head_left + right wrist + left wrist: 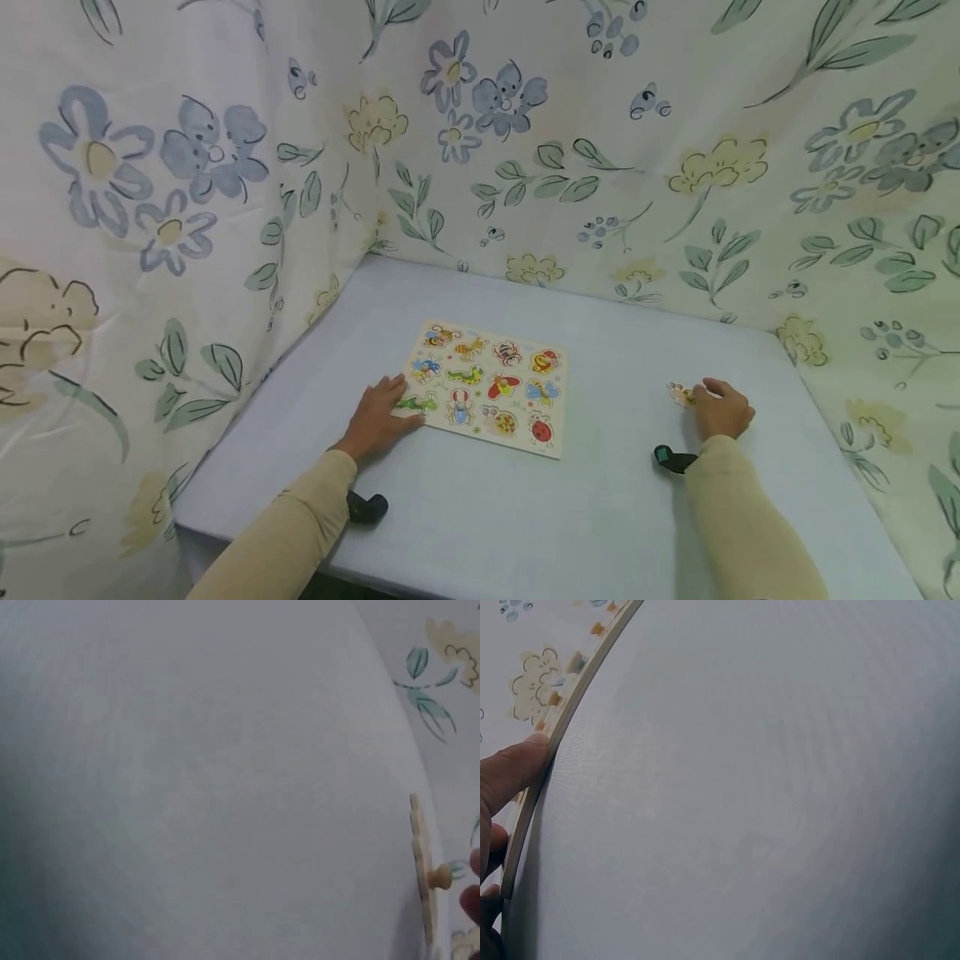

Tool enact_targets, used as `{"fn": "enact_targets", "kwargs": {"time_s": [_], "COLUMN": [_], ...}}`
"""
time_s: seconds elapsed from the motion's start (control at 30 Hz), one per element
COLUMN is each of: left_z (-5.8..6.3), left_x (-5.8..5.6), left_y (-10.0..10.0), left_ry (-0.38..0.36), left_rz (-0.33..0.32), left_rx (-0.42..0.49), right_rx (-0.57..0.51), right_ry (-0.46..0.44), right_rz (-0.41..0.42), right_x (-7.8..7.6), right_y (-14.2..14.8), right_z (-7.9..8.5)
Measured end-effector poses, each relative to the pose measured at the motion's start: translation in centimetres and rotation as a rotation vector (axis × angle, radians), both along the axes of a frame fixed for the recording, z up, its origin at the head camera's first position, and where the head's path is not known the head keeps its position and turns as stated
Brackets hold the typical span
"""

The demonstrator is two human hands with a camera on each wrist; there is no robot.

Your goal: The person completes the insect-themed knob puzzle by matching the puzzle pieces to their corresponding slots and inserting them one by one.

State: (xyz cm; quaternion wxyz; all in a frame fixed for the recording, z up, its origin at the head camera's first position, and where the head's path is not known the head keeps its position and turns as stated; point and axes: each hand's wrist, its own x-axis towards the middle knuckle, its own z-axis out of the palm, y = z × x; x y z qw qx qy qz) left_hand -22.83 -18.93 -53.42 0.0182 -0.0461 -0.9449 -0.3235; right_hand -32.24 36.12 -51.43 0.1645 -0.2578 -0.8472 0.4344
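A wooden peg puzzle board [486,437] with several colourful insect pictures lies on the white table. My left hand [380,418] rests at its near left corner, fingers at the left side and thumb at the near edge. In the left wrist view a fingertip touches the rim of the board [577,701], where small knobs stand up. To the right, a loose puzzle piece [681,394], pale and yellowish, lies flat beside my right hand [723,410]. The right wrist view shows the loose piece [422,874] with its wooden knob [441,876]; my fingertips [472,904] are slightly apart from that knob.
The white table [600,517] has its near edge below the left forearm. A floral curtain [525,167] hangs at the back and both sides. Dark wrist-camera mounts [367,508] stick out from both wrists.
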Motion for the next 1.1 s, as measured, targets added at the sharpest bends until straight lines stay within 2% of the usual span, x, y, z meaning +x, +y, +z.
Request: {"fn": "enact_targets", "kwargs": {"time_s": [0.13, 0.33, 0.5, 0.6, 0.7, 0.9, 1.03, 1.1], "left_z": [-0.1, -0.4, -0.2, 0.0, 0.1, 0.3, 0.4, 0.4], "left_x": [0.1, 0.1, 0.1, 0.0, 0.0, 0.2, 0.1, 0.1], "left_y": [0.1, 0.1, 0.1, 0.0, 0.0, 0.0, 0.0, 0.0], "left_ry": [0.006, -0.015, -0.01, -0.01, -0.016, -0.015, -0.019, -0.024], "left_rz": [0.001, -0.003, 0.005, 0.002, -0.005, -0.001, 0.004, 0.004], "left_rx": [0.008, 0.009, 0.015, 0.015, 0.003, 0.008, 0.008, 0.007], "right_rx": [0.085, 0.227, 0.256, 0.231, 0.162, 0.011, -0.065, -0.158], "right_ry": [-0.098, -0.076, -0.085, -0.091, -0.104, -0.109, -0.133, -0.13], "right_rz": [0.088, 0.12, 0.132, 0.125, 0.086, -0.006, -0.098, -0.15], "right_x": [-0.2, 0.3, 0.7, 0.6, 0.7, 0.8, 1.1, 1.2], "right_y": [0.4, -0.3, -0.7, -0.5, 0.1, 1.3, 2.0, 2.3], "right_z": [-0.9, -0.3, 0.4, 1.2, 2.4, 5.8, 8.3, 9.6]}}
